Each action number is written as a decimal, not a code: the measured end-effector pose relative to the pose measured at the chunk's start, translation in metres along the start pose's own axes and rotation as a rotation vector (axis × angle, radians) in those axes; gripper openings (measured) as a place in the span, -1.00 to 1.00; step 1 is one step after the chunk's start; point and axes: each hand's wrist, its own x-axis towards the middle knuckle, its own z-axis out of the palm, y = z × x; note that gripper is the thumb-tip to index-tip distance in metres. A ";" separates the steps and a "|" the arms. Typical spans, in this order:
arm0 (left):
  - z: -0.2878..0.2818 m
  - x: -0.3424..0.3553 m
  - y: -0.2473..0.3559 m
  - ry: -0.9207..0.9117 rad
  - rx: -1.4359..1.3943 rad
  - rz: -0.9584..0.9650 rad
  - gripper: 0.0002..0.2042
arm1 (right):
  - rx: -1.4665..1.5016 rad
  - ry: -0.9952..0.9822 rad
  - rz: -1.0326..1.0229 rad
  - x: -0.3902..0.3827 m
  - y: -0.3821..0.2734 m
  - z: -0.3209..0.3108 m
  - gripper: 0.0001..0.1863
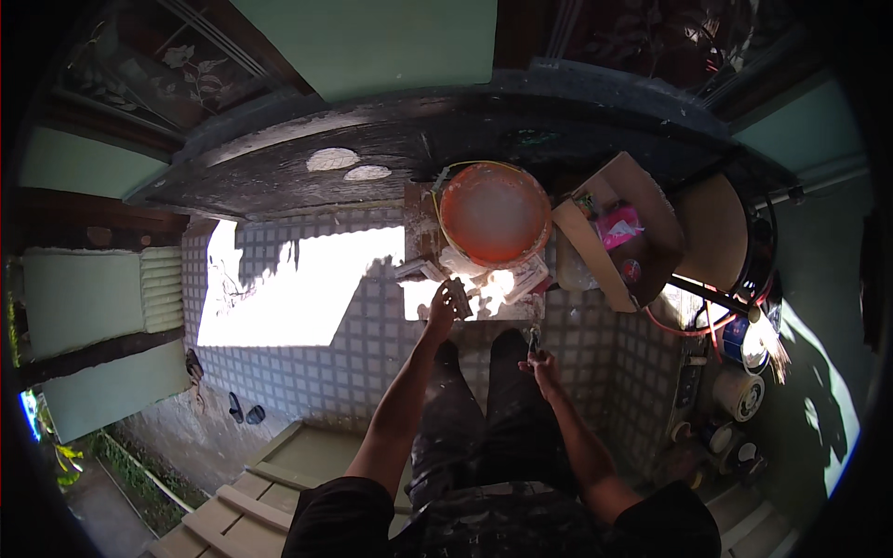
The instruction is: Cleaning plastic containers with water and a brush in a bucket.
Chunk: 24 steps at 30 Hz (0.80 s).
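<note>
My left hand is closed around a small greyish rectangular block, just in front of a big orange bucket. My right hand grips a slim, short tool that points away from me; its exact kind is too small to make out. The bucket, with a pale, dusty-looking top, stands on a stained board on the floor. Between the bucket and my hands lie several whitish pieces, partly washed out by sunlight.
Right of the bucket sits an open cardboard box holding a pink packet. A round-seated chair, a reddish hose and several paint cans fill the right side. Slippers lie at left, near a slatted wooden bench.
</note>
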 end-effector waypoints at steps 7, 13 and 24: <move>0.009 -0.040 0.027 0.174 0.326 0.032 -0.73 | 0.415 -0.315 0.014 -0.021 -0.052 0.013 -0.88; 0.012 -0.054 0.043 0.165 0.708 0.183 -0.73 | 0.327 -0.404 -0.040 -0.027 -0.086 0.020 -0.86; -0.046 -0.127 0.063 0.382 -0.262 -0.148 -0.71 | -0.130 -0.515 -0.278 -0.029 -0.147 0.023 -0.47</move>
